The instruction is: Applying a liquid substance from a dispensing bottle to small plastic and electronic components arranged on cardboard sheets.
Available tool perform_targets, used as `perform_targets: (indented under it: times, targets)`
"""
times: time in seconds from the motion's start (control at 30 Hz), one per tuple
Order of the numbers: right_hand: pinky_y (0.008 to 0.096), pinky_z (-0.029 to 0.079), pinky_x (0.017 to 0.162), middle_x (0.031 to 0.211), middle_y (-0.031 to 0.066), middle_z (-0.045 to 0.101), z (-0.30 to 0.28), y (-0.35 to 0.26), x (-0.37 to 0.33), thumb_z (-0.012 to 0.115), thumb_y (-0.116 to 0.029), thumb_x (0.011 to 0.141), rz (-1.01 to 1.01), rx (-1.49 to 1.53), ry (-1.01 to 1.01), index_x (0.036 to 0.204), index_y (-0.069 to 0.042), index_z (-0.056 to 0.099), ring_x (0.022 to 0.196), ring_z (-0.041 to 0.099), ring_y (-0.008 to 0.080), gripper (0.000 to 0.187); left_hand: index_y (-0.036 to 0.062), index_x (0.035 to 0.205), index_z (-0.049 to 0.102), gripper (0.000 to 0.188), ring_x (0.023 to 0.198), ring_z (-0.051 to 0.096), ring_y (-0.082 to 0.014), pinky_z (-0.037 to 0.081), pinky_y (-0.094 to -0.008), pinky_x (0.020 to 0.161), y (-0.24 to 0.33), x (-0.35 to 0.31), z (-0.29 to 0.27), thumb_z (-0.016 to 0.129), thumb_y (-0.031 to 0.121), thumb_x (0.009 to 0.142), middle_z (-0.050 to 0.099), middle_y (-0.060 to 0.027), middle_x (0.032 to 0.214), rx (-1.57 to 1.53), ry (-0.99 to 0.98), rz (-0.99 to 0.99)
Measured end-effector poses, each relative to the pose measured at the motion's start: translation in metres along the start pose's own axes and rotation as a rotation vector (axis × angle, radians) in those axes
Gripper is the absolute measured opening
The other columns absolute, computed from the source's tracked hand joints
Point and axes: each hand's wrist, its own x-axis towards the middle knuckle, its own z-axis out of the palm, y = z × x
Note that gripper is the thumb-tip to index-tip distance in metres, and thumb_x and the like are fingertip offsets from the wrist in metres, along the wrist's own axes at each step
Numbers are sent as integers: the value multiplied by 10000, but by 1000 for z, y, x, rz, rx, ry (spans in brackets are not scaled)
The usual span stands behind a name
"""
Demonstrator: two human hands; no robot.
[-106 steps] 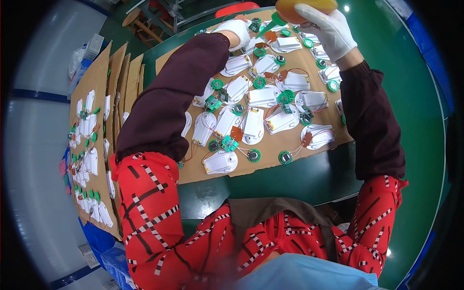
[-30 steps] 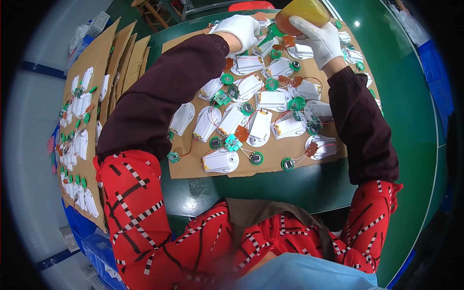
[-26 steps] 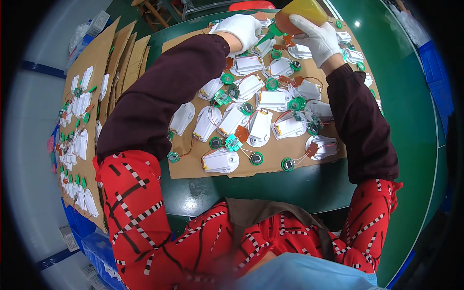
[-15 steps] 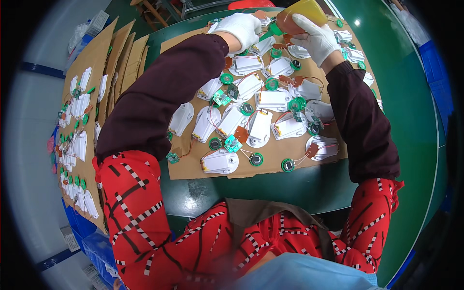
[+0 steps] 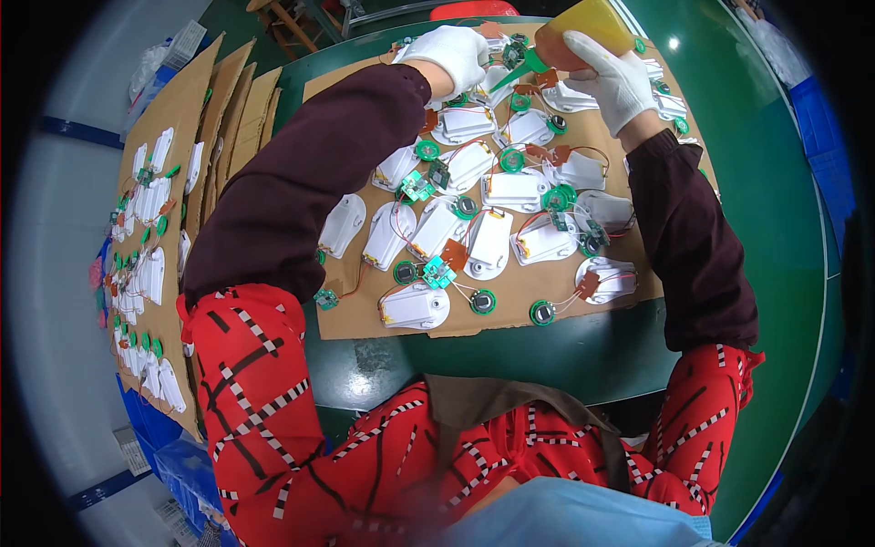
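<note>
My right hand [image 5: 614, 84], in a white glove, grips a squeeze bottle [image 5: 583, 35] of amber liquid. The bottle is tilted, its green nozzle pointing down and left toward the white plastic housings at the far side of the cardboard. Also gloved in white, my left hand [image 5: 452, 56] is closed over the far left part of the same sheet. Its fingertips are mostly hidden, and what they hold cannot be made out. Near both hands lie a white housing [image 5: 465, 122], a small green circuit board [image 5: 516, 55] and green round parts with thin wires.
Beneath the parts, a cardboard sheet [image 5: 355, 314] covers much of the dark green table [image 5: 547, 365]. Several cardboard sheets [image 5: 232, 118] lean at the left, the front one bearing more white housings [image 5: 150, 201]. A red stool seat [image 5: 474, 9] stands beyond the table, blue bins [image 5: 820, 128] at the right.
My right hand and the bottle have shifted a little to the right, and more of the green nozzle shows. My left hand has stayed in nearly the same place.
</note>
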Motion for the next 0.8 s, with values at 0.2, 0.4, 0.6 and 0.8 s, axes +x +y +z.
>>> perform_targets:
  times: [0.2, 0.4, 0.6, 0.8]
  targets:
    - [276, 520, 656, 931, 71, 601, 8, -8, -12, 709, -305, 778, -58, -69, -41, 1098, -21, 565, 729, 576, 132, 451, 87, 886, 674, 214, 790, 627, -285, 490, -359, 734, 4, 4, 0, 628, 237, 740, 648, -134, 846, 8, 0, 0]
    - [285, 526, 658, 945, 69, 601, 14, -10, -17, 725, -280, 765, -18, -48, -77, 1093, -17, 566, 728, 583, 141, 449, 88, 889, 671, 213, 804, 625, -280, 490, -355, 747, 6, 3, -1, 628, 245, 751, 648, -128, 857, -17, -12, -6]
    - [274, 534, 655, 978, 70, 603, -28, 18, 8, 701, -224, 791, -720, -745, -162, 1095, -13, 566, 756, 610, 147, 394, 116, 928, 693, 227, 850, 628, -292, 488, -371, 783, 7, 7, 0, 618, 270, 780, 657, -135, 911, -8, -34, -15]
    - [292, 486, 777, 1087, 91, 572, -22, -50, -21, 581, -216, 870, -212, 228, -345, 1203, -10, 476, 945, 580, 166, 406, 75, 921, 687, 235, 780, 631, -252, 489, -332, 742, -4, 7, 1, 643, 208, 731, 659, -123, 847, -150, -77, -33]
